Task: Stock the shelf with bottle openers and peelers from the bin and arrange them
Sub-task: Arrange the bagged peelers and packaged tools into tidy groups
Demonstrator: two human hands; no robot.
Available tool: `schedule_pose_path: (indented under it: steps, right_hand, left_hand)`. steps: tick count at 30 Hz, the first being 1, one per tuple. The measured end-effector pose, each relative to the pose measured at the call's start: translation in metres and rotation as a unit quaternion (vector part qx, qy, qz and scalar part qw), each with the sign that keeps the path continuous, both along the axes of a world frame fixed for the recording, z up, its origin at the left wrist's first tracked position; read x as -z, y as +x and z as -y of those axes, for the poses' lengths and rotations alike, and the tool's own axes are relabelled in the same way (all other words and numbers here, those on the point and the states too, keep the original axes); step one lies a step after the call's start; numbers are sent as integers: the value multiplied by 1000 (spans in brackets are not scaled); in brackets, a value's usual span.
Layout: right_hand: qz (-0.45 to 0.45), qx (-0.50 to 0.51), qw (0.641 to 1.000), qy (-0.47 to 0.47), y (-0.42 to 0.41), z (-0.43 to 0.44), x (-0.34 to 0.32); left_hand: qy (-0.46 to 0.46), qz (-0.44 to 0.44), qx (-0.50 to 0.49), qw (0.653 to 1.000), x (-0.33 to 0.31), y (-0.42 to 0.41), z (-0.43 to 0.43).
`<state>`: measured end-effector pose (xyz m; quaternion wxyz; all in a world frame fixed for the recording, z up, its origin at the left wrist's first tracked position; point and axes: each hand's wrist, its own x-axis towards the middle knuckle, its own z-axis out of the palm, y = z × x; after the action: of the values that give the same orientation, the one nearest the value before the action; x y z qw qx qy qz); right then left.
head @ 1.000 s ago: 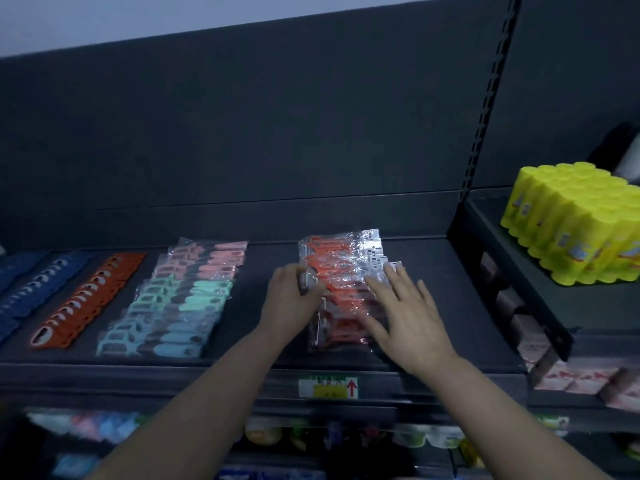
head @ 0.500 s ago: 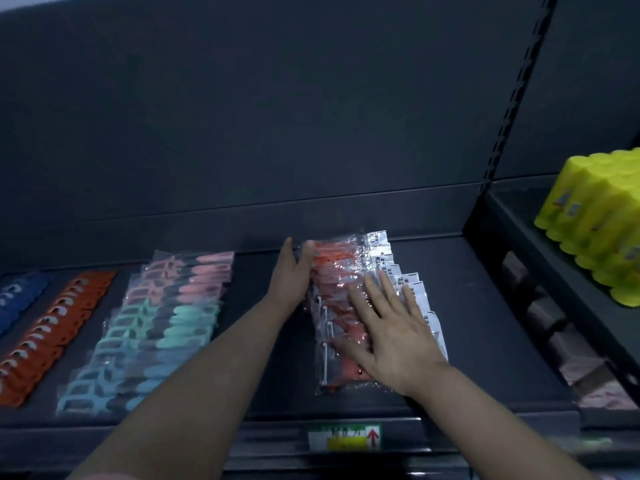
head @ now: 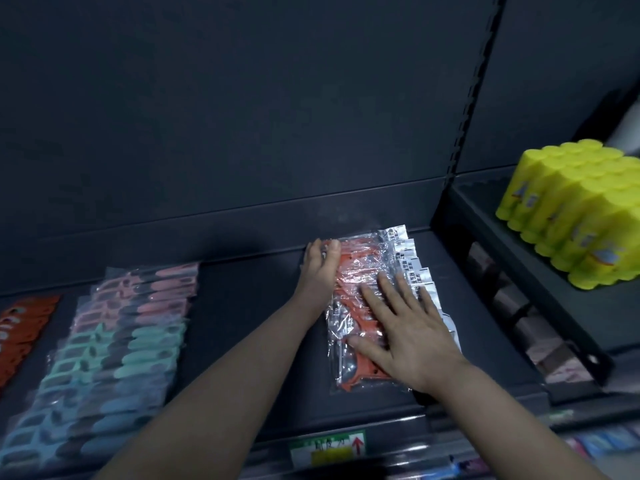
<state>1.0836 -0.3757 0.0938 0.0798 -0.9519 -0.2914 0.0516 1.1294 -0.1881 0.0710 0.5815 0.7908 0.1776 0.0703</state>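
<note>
A fanned row of orange peelers [head: 360, 271] in clear plastic bags lies on the dark shelf [head: 249, 323], running from the back wall toward the front edge. My right hand [head: 405, 330] presses flat on the near part of the row, fingers spread and straight. My left hand [head: 320, 268] rests against the row's left edge at the far end, fingers straight, fingertips at the back bag. To the left lies a row of bagged pink, mint and blue peelers [head: 114, 344]. Orange bottle openers [head: 20, 327] lie at the far left edge.
Yellow bottles [head: 581, 209] stand packed on a higher shelf to the right. A shelf upright [head: 471, 98] divides the two bays. A green and yellow price label [head: 327, 448] sits on the front rail. More goods show on lower shelves.
My left hand has slid further back along the left edge of the orange row. My right hand has stayed flat on the bags. The camera has moved closer and a bit to the right.
</note>
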Motion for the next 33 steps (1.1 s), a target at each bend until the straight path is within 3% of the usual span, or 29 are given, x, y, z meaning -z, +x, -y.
schedule_pose_path:
  steps: [9,18,25,33]
  right_hand:
    - [52,-71,994,63,-8,-17,-18]
    - [15,-166,982,85,-86,-140,-24]
    - [-26,-139,985,95,-157,-246,-16]
    - [-11,-53,999,1,-190,-299,3]
  left_hand:
    - [72,30,-49,996,-29,-51,-11]
    - [139,16,-121,983,-50,-161,-128]
    - [232,35,-133,963,-52,-252,-243]
    - [170,-23,-97,980,-19,-278,-283]
